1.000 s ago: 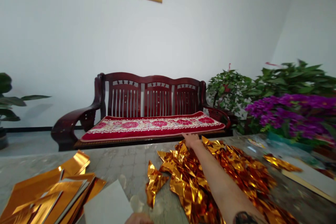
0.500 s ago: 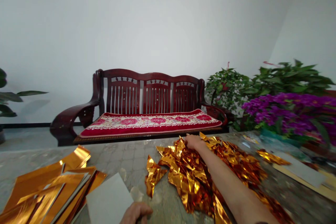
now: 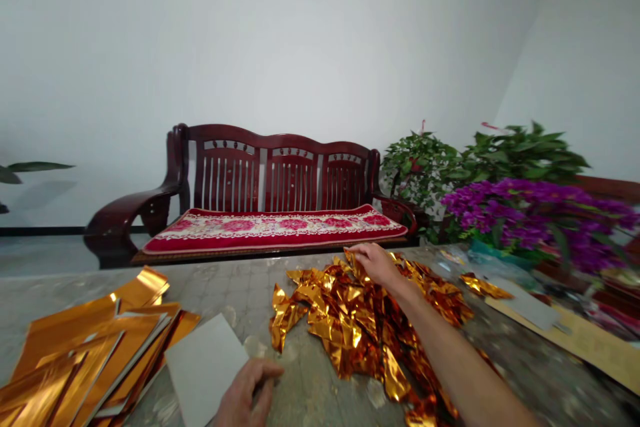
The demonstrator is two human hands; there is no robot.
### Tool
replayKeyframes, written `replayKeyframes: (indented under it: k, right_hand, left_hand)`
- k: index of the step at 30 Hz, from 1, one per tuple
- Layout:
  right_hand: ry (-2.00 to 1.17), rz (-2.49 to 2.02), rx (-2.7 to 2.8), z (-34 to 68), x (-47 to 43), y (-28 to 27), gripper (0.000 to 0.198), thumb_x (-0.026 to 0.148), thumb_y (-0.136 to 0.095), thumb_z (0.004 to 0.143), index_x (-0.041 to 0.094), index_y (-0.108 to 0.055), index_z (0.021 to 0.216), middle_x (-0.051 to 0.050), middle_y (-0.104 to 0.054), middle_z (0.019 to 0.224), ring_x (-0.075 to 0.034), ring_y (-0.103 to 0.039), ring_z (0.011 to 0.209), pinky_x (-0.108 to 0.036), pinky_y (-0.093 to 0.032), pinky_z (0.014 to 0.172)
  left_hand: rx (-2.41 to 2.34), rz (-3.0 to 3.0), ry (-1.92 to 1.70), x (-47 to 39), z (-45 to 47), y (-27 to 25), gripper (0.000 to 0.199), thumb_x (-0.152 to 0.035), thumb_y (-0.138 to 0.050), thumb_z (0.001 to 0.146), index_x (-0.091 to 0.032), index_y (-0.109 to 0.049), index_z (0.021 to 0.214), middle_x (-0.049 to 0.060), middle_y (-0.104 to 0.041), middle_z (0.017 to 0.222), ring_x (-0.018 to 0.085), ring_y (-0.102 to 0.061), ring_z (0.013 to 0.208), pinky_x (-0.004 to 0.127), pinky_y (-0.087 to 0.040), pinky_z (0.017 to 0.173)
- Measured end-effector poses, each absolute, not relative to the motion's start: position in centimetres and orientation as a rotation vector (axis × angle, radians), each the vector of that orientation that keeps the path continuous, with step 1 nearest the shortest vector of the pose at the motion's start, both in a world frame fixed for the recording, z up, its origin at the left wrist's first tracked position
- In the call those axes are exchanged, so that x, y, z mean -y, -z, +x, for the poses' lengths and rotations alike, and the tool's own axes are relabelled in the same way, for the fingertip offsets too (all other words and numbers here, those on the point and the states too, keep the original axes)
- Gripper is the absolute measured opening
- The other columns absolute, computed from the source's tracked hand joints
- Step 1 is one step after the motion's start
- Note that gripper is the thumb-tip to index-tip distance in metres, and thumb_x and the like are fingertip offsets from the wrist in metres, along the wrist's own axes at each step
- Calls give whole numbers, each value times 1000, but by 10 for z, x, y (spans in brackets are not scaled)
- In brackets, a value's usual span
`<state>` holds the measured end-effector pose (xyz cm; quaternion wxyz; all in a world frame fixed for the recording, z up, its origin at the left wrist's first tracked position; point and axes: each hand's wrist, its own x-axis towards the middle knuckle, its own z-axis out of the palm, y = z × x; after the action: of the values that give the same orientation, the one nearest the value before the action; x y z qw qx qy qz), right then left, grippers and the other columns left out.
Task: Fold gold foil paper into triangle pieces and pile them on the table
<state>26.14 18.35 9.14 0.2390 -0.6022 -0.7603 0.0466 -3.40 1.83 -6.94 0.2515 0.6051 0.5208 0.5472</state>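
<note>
My right hand (image 3: pixel 377 265) reaches over the far side of a heap of crumpled-looking folded gold foil pieces (image 3: pixel 340 333). Its fingers close on a folded gold foil piece (image 3: pixel 354 265) at the top of the heap, partly hidden by the hand. My left hand (image 3: pixel 247 392) rests low on the table with index finger and thumb apart, nothing visible between them. It lies against the right edge of a pale sheet (image 3: pixel 207 363). One foil piece (image 3: pixel 285 317) sits slightly off the heap's left side.
Flat gold foil sheets (image 3: pixel 100 353) are fanned in a stack at left on the grey table (image 3: pixel 235 290). At right lie another foil piece (image 3: pixel 485 285), a tan board (image 3: pixel 575 340) and purple flowers (image 3: pixel 530 213). A wooden bench (image 3: pixel 290 180) stands beyond.
The view has shifted slightly. My right hand's fingers now extend over the heap's far edge, a little raised. My left hand shows more fully beside the pale sheet.
</note>
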Motion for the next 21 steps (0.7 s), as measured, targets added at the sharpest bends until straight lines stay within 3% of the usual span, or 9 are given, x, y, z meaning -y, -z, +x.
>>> replayKeyframes:
  k: [5, 8, 12, 15, 21]
  right_hand:
    - [-463, -1373, 1818, 222, -123, -82, 36, 27, -48, 88, 16, -73, 111, -8, -76, 103, -20, -70, 91, -32, -54, 82]
    - [-840, -1162, 1583, 188, -84, -64, 32, 33, -59, 80, 18, -76, 103, -5, -76, 92, -19, -68, 80, -29, -53, 72]
    - [-1081, -1124, 1522, 148, -48, -41, 31, 34, -63, 77, 18, -77, 99, -4, -74, 81, -14, -60, 62, -25, -48, 57]
    - [-1090, -1115, 1570, 129, -37, -27, 32, 35, -62, 76, 17, -76, 100, -4, -73, 78, -13, -57, 57, -24, -46, 51]
    - [-832, -1193, 1655, 114, -33, -13, 33, 30, -57, 78, 18, -74, 104, -2, -69, 73, -15, -58, 61, -25, -47, 57]
  left_hand:
    - [-1404, 1502, -1442, -15, -37, 50, 26, -42, -60, 83, -22, -76, 87, 4, -76, 88, 24, -70, 87, 33, -56, 80]
    - [-1345, 1307, -1428, -11, -34, 30, 36, -48, -64, 79, -18, -77, 96, 8, -78, 96, 26, -70, 92, 36, -56, 83]
    - [-1209, 1075, -1479, -4, -27, 7, 47, -54, -65, 80, -15, -76, 103, 12, -77, 98, 25, -70, 91, 33, -55, 78]
    - [-1148, 1004, -1477, -1, -25, 1, 47, -53, -66, 80, -13, -77, 102, 11, -77, 91, 23, -69, 87, 28, -53, 73]
    - [-1089, 885, -1428, -1, -26, 0, 43, -52, -73, 73, -12, -78, 87, 5, -73, 73, 14, -60, 66, 22, -45, 63]
